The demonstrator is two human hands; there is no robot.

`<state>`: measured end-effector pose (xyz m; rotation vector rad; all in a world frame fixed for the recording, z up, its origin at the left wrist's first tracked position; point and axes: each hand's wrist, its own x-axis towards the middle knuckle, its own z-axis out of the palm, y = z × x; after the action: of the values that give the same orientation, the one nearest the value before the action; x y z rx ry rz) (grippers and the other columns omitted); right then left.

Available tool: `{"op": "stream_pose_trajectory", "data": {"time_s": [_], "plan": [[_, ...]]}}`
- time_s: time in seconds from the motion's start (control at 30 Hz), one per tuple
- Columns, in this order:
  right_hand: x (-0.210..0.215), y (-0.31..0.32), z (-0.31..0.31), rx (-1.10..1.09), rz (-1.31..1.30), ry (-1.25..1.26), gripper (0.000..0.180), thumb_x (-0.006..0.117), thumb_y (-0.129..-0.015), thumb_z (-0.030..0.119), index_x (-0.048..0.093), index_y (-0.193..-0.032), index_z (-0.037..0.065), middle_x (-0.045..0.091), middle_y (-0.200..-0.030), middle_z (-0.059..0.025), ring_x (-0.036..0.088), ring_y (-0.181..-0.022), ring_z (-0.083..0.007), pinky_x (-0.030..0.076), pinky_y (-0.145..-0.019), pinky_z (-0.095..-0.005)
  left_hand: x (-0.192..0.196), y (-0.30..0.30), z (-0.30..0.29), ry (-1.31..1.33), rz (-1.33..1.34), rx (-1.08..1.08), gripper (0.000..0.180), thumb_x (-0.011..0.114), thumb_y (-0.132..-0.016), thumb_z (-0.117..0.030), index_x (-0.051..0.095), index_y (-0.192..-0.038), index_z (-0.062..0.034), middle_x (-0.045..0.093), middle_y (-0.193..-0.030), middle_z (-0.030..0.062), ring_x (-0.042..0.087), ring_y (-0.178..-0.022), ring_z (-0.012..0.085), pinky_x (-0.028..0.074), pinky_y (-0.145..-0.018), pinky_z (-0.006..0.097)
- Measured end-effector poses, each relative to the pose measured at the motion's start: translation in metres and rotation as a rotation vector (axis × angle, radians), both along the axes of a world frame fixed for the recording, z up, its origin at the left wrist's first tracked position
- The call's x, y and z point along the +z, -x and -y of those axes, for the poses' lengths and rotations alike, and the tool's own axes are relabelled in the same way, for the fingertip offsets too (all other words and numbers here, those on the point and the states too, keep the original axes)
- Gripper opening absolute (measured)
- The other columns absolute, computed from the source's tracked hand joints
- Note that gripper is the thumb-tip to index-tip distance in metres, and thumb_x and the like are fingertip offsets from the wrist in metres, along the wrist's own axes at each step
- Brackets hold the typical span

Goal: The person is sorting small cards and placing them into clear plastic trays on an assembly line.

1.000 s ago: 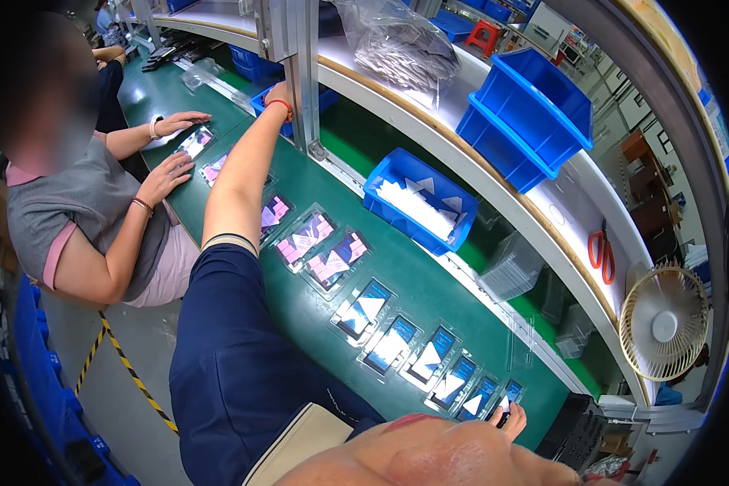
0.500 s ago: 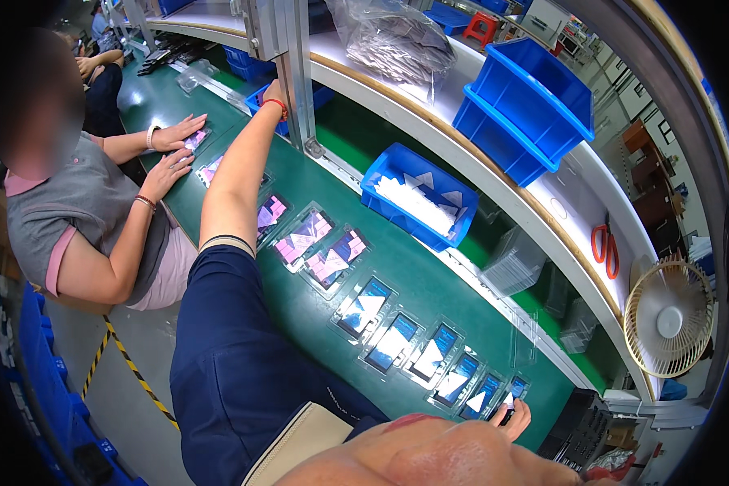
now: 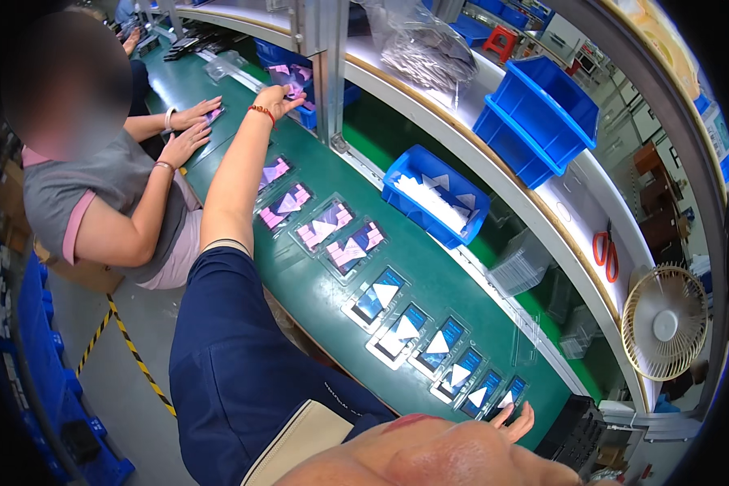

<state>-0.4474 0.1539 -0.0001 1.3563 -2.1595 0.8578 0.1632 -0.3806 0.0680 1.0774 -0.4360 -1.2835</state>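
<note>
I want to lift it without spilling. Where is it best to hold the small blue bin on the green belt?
Probably grip the small blue bin by its two long rims, coming from above: it stands open-topped and upright, white pieces lie loose inside, and the green belt is open around it.

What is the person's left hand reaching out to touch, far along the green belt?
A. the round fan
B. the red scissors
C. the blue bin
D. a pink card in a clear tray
D: the left hand, at the end of an outstretched arm with a red bracelet, rests on a pink card in a clear tray on the green belt, far from the red scissors, fan and blue bin.
</note>
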Motion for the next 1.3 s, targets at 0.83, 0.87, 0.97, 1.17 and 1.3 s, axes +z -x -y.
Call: {"op": "stream_pose_trajectory", "data": {"time_s": [0.83, 0.87, 0.97, 1.17, 1.3], "plan": [[0.060, -0.227, 0.188, 0.974, 1.398, -0.355, 0.016, 0.072, -0.078, 0.002, 0.065, -0.093, -0.001, 0.066, -0.076, -0.0044, 0.059, -0.065, -0.0071, 0.047, -0.058, -0.0215, -0.056, 0.215, -0.372, 0.082, -0.478, -0.864, 0.036, 0.056, -0.092, -0.008, 0.048, -0.125, 0.0017, 0.063, -0.108, 0.0166, 0.065, -0.099, 0.0302, 0.056, -0.079, 0.039], [0.049, -0.227, 0.192, 0.990, 1.281, -0.386, 0.018, 0.072, -0.079, 0.004, 0.066, -0.095, 0.000, 0.066, -0.075, -0.0036, 0.058, -0.064, -0.0067, 0.047, -0.057, -0.0218, -0.060, 0.212, -0.374, 0.050, -0.496, -0.832, 0.034, 0.054, -0.094, -0.010, 0.048, -0.125, 0.0020, 0.062, -0.109, 0.0170, 0.065, -0.098, 0.0300, 0.056, -0.078, 0.040], [0.019, -0.215, 0.207, 0.990, 1.031, -0.416, 0.024, 0.071, -0.078, 0.008, 0.067, -0.101, 0.002, 0.066, -0.072, -0.0021, 0.057, -0.063, -0.0066, 0.046, -0.057, -0.0238, -0.058, 0.208, -0.379, 0.041, -0.424, -0.734, 0.032, 0.048, -0.098, -0.015, 0.049, -0.123, 0.0044, 0.063, -0.109, 0.0174, 0.066, -0.095, 0.0292, 0.056, -0.076, 0.038], [0.022, -0.220, 0.219, 0.769, 0.510, -0.456, 0.030, 0.076, -0.073, 0.019, 0.067, -0.099, 0.007, 0.066, -0.075, -0.0052, 0.059, -0.078, -0.0197, 0.038, -0.083, -0.0374, -0.056, 0.174, -0.387, -0.029, -0.103, -0.479, 0.029, 0.050, -0.097, -0.014, 0.053, -0.118, 0.0053, 0.065, -0.103, 0.0177, 0.067, -0.091, 0.0272, 0.056, -0.077, 0.038], [0.029, -0.227, 0.205, 0.708, 0.078, -0.279, 0.039, 0.076, -0.070, 0.028, 0.066, -0.103, 0.009, 0.061, -0.093, -0.0079, 0.051, -0.098, -0.0259, 0.029, -0.090, -0.0417, -0.054, 0.169, -0.389, -0.014, 0.036, -0.385, 0.026, 0.062, -0.090, -0.011, 0.058, -0.110, 0.0046, 0.067, -0.096, 0.0146, 0.068, -0.084, 0.0226, 0.056, -0.076, 0.033]]}}
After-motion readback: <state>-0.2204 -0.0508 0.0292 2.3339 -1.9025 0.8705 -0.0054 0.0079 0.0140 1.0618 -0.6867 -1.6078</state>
